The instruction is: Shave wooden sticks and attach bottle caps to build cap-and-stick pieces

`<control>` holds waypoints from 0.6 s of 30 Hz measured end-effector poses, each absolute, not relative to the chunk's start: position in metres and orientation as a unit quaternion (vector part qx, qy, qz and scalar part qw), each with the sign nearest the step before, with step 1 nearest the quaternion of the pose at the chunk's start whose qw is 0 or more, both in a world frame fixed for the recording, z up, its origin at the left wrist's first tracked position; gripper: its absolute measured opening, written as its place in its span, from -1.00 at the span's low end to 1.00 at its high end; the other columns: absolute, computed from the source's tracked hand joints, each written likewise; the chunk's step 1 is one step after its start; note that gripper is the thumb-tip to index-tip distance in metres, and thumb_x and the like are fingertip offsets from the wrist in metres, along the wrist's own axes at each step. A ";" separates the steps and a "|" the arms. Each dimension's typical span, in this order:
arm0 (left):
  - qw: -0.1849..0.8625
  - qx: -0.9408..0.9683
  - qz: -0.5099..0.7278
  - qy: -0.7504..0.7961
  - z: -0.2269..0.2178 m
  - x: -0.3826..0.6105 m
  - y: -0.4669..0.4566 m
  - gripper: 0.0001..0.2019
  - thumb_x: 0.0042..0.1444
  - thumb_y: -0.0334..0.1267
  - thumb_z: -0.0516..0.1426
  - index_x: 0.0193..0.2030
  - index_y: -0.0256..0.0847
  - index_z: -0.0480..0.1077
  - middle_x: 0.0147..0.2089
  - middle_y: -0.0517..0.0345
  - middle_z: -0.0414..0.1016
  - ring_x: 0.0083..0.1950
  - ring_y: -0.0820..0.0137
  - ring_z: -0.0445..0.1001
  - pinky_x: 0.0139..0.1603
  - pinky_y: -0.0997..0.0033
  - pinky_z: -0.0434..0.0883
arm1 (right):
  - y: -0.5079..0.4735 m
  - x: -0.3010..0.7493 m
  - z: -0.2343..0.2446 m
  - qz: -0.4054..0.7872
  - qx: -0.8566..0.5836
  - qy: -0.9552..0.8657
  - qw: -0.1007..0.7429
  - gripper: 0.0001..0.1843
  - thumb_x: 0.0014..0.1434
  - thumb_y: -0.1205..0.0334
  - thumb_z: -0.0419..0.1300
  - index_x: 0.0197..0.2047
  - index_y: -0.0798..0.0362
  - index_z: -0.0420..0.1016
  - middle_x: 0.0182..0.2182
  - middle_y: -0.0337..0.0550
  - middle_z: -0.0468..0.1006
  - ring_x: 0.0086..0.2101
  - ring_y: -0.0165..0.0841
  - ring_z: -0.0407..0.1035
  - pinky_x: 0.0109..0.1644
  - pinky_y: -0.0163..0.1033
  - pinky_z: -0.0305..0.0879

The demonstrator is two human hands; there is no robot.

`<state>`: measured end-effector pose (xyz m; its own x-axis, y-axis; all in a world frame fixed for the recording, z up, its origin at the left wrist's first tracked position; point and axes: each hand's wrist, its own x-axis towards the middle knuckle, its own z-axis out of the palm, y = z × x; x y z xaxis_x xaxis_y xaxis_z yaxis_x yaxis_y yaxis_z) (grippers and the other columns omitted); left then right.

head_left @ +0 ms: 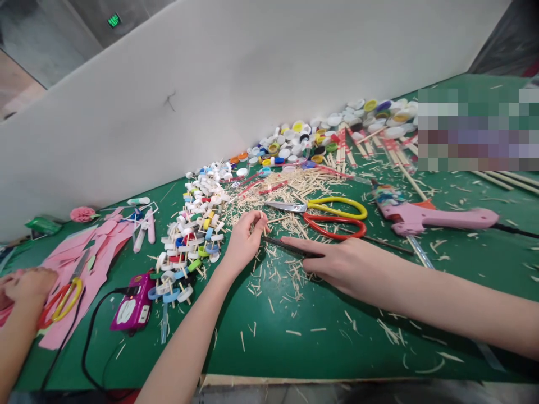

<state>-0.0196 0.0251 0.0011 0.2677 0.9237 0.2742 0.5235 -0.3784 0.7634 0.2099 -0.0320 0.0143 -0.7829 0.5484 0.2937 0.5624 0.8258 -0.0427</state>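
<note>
Central scissors: these (304, 209) lie on the green tabletop (261, 353), blades pointing left, handles to the right.
Stick: the short wooden stick (265, 224) is just on the near side of the scissors' tip, pinched in the fingers; what shows of it runs steeply, nearly upright in view, its lower end hidden.
Left hand: just left of the scissors' tip, narrow, thumb and fingers closed about the stick; this hand (247, 234) is the nearer one to it.
Right hand: on the near side of the scissors' handles, this hand (332, 259) grips a dark tool (286, 245), forefinger laid along it.
Tool and stick: the tool's long axis points leftward from the right hand, crosswise to the stick; whether they touch, I cannot tell.
Shavings: pale wood shavings (295, 182) spread around the scissors' blades.
Bottle caps: a heap (206, 219) with pegs through them, left of the scissors.
Glue gun: pink (425, 219), right of the scissors.
</note>
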 end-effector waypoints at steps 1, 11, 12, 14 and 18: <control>0.276 0.745 0.364 0.487 0.001 -0.020 0.025 -0.76 0.31 -0.10 -0.03 -0.31 -0.16 0.31 -0.38 0.16 0.47 -0.22 0.34 0.41 -0.14 0.34 0.29 | -0.032 0.210 0.014 -0.018 -0.294 -0.943 0.155 -0.77 -0.01 0.51 0.10 -0.39 0.02 0.48 0.30 -0.25 0.20 -0.73 -0.63 0.10 -0.66 -0.24 -0.10; 0.274 0.725 0.380 0.504 -0.002 -0.020 0.025 -0.76 0.31 -0.12 -0.04 -0.33 -0.16 0.27 -0.39 0.17 0.45 -0.34 0.40 0.36 -0.29 0.41 0.25 | -0.034 0.211 0.027 0.017 -0.297 -0.941 0.161 -0.78 0.10 0.45 0.11 -0.44 -0.01 0.51 0.21 -0.35 0.33 -0.65 -0.54 0.33 -0.61 -0.27 0.14; 0.275 0.721 0.386 0.506 -0.001 -0.020 0.025 -0.77 0.31 -0.13 -0.04 -0.33 -0.16 0.26 -0.39 0.18 0.44 -0.36 0.41 0.35 -0.30 0.41 0.24 | -0.034 0.211 0.028 0.024 -0.296 -0.942 0.157 -0.78 0.11 0.44 0.10 -0.44 -0.01 0.51 0.21 -0.35 0.34 -0.63 -0.53 0.36 -0.60 -0.28 0.18; 0.277 0.713 0.394 0.510 -0.001 -0.021 0.026 -0.77 0.31 -0.13 -0.04 -0.32 -0.16 0.26 -0.40 0.20 0.43 -0.39 0.43 0.32 -0.32 0.42 0.23 | -0.033 0.212 0.029 0.044 -0.300 -0.941 0.150 -0.76 0.12 0.44 0.08 -0.43 -0.01 0.52 0.21 -0.33 0.34 -0.60 -0.52 0.40 -0.57 -0.29 0.23; 0.279 0.716 0.386 0.511 -0.001 -0.021 0.027 -0.77 0.31 -0.12 -0.03 -0.31 -0.15 0.28 -0.40 0.20 0.44 -0.39 0.42 0.31 -0.32 0.41 0.23 | -0.028 0.216 0.029 0.122 -0.316 -0.931 0.133 -0.73 0.16 0.42 0.05 -0.36 -0.03 0.55 0.22 -0.28 0.33 -0.42 -0.44 0.51 -0.40 -0.29 0.38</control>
<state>-0.0211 0.0270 -0.0010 0.1799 0.9466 0.2676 0.5154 -0.3224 0.7940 0.2161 -0.0277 0.0295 -0.7646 0.6217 0.1699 0.5568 0.7700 -0.3116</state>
